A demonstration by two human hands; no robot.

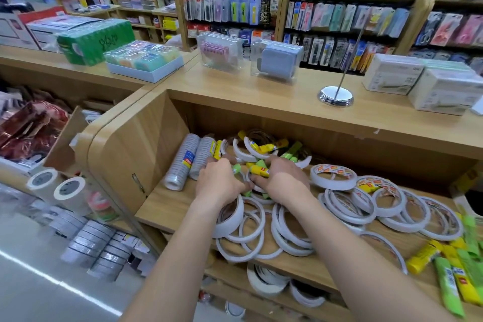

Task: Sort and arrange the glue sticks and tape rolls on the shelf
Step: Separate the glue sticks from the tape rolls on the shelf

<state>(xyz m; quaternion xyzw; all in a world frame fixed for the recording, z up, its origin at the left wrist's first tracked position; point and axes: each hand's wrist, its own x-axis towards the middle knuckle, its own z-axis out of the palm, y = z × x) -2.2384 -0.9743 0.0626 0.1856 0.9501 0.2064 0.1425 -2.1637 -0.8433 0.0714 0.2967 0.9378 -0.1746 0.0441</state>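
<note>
Loose white tape rolls (252,227) and yellow and green glue sticks (282,148) lie jumbled on a wooden shelf (156,206). My left hand (218,181) reaches into the pile with its fingers curled around a green glue stick (237,168). Beside it, my right hand (283,180) grips a yellow glue stick (259,171). Two wrapped stacks of tape rolls (183,162) lie at the shelf's left. More tape rolls (386,198) and glue sticks (454,264) lie at the right.
The shelf's top board (261,94) overhangs the pile and carries a chrome sign stand (335,95), clear boxes and white cartons. A lower shelf (264,280) holds more tape. Left of the unit stand large tape rolls (69,188) and stacked tapes above the aisle floor.
</note>
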